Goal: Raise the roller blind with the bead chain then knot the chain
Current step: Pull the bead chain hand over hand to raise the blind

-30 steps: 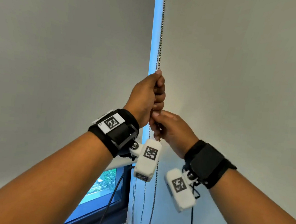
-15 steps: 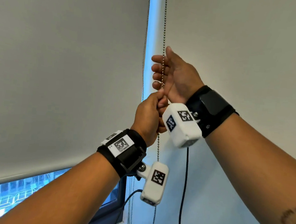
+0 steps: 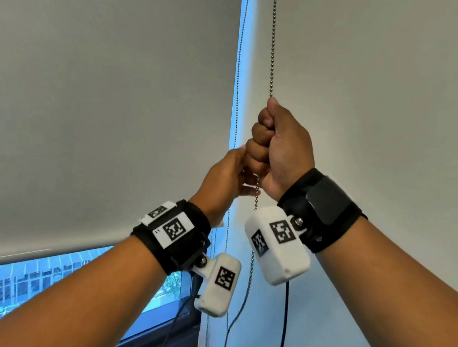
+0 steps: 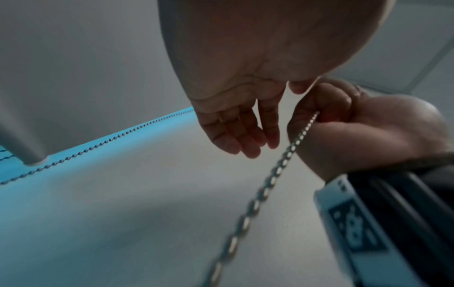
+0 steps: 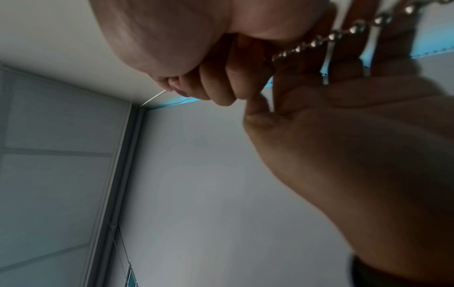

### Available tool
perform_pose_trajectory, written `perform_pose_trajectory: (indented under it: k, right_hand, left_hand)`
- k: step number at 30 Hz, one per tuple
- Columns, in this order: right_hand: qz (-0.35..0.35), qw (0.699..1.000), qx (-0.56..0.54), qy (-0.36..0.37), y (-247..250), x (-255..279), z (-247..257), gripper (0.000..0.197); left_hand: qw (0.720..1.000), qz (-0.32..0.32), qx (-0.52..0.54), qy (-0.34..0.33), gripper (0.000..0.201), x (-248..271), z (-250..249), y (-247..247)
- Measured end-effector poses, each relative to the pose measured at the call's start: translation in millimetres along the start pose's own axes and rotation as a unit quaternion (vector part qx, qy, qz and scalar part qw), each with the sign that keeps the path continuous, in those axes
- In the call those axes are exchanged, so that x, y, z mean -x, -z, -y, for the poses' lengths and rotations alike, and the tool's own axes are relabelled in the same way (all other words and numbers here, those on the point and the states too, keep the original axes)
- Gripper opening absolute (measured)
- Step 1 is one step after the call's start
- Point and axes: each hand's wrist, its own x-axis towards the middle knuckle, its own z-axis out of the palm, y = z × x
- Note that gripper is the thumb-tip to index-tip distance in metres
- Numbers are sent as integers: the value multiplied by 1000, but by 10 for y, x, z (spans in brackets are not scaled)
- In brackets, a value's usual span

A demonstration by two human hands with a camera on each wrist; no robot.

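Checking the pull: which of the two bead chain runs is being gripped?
The thicker-looking right-hand run, gripped in the right hand; the thin run beside the blind's edge hangs free.

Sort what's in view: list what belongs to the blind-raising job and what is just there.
Job:
bead chain
blind
right hand, gripping the chain
left hand, open just below it

Just there:
window
wall
wrist cameras
black cable

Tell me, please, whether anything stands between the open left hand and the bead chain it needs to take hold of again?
Nothing visible does. The left hand hangs open just beside the bead chain, under the right hand, which grips the chain in a fist. Only a bare gap lies between the left fingers and the chain.
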Motion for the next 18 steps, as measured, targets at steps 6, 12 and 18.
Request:
perform_pose_trajectory:
  k: [6, 12, 18]
  right_hand:
    - [5, 999, 34, -23, 40, 143, -243, 42]
    - [35, 995, 68, -62, 227, 309, -552, 38]
    - [115, 960, 234, -106, 554, 236, -607, 21]
  left_hand:
    - [1000, 15, -9, -21, 52, -199, -388, 21]
    - [998, 4, 67, -5, 30, -271, -464, -67]
    - [992, -50, 117, 23, 41, -225, -308, -86]
